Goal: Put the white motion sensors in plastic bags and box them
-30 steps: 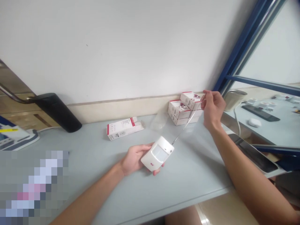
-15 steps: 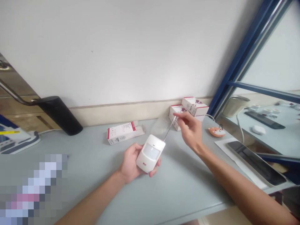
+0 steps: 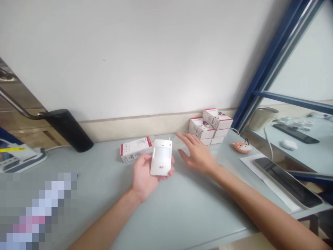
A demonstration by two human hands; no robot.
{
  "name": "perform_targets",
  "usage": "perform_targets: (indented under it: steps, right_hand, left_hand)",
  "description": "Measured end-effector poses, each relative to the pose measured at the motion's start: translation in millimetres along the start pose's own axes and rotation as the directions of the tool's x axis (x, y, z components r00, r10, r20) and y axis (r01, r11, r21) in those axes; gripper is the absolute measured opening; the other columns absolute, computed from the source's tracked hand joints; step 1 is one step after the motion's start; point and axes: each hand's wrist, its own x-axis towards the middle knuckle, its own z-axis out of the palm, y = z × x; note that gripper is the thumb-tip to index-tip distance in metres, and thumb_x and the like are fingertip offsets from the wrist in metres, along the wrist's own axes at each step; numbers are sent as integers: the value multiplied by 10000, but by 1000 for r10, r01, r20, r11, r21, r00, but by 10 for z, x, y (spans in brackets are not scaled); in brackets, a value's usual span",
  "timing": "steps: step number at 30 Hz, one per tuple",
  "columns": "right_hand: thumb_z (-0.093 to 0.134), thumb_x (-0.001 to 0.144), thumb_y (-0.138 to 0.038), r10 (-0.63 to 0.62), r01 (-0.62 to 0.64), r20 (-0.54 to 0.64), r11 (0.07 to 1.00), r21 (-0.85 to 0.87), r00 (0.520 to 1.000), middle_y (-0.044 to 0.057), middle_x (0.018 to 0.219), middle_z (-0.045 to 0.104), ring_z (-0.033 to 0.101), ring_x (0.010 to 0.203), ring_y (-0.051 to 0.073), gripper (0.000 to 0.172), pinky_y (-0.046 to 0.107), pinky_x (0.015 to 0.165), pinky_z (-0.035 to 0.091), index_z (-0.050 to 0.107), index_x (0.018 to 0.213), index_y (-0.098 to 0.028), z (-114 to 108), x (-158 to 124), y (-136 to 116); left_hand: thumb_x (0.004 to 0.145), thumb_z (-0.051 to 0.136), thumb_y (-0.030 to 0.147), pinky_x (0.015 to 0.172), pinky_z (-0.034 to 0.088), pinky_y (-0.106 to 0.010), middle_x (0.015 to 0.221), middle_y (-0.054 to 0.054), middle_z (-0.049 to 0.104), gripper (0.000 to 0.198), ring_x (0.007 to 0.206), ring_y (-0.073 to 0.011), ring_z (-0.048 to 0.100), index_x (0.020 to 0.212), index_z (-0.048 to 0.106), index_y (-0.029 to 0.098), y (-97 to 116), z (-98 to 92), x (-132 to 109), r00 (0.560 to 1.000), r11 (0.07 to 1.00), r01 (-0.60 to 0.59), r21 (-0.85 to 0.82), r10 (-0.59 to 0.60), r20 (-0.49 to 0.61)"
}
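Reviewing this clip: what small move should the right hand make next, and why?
Probably the right hand should move across to steady the motion sensor. The sensor stands upright on the left hand alone, while the right hand is open, empty and close beside it, so it seems the readiest to help.

A pale grey tabletop point(image 3: 182, 215) is seen running along the wall. Near the far edge, right of centre, white boxes with red edges point(image 3: 210, 126) are stacked, and a single similar box point(image 3: 135, 149) is laid flat further left. At the right, a small orange fox figure point(image 3: 241, 147) is placed just beyond a dark tablet point(image 3: 287, 182), which is laid on a white sheet point(image 3: 249, 163). At the far left, a white-and-blue device point(image 3: 18, 161) is set down.
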Motion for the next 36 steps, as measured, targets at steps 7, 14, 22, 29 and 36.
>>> perform_targets:
  steps: [7, 14, 22, 29, 36]
  right_hand:
    - [593, 1005, -241, 31, -32, -7, 986, -166, 999, 138, 1397, 672, 583, 1363, 368, 182, 581, 1116, 490, 746, 1103, -243, 35, 44, 282]
    - [635, 982, -555, 530, -201, -339, 720, 664, 777, 55, 1065, 761, 728, 884, 229, 296, 347, 733, 582, 707, 1107, -296, -305, 192, 212]
    - [736, 842, -465, 730, -152, -5, 149, 977, 683, 16, 964, 751, 724, 757, 179, 256, 269, 591, 542, 672, 958, -247, -297, 254, 267]
    - [600, 928, -523, 660, -293, 231, -18, 956, 715, 37, 977, 776, 743, 848, 236, 272, 359, 708, 609, 642, 1009, -267, -190, 251, 121]
    - [506, 1009, -622, 464, -397, 389, -84, 914, 796, 77, 1368, 711, 715, 1146, 258, 460, 410, 982, 581, 661, 1257, -267, -202, 221, -2]
  left_hand:
    - [856, 490, 312, 605, 478, -349, 976, -182, 755, 406, 745, -283, 699, 1145, 679, 98, 83, -56, 11, 991, 996, -84, -24, 81, -107]
    - [869, 476, 368, 533, 418, -323, 907, -174, 760, 394, 619, -269, 687, 1094, 665, 106, 17, -71, 20, 998, 994, -30, 105, 35, -52]
    - [937, 379, 392, 521, 372, -325, 903, -186, 748, 441, 601, -260, 686, 1084, 655, 81, -51, -77, -5, 987, 967, 47, 251, -83, 134]
    - [949, 342, 402, 518, 385, -325, 898, -175, 738, 477, 583, -266, 685, 1172, 619, 85, -47, -108, -5, 955, 963, 131, 236, -186, 230]
    - [1015, 231, 374, 532, 419, -328, 936, -152, 752, 613, 590, -275, 702, 1575, 349, 154, 28, -68, -13, 972, 960, 50, 275, -110, 207]
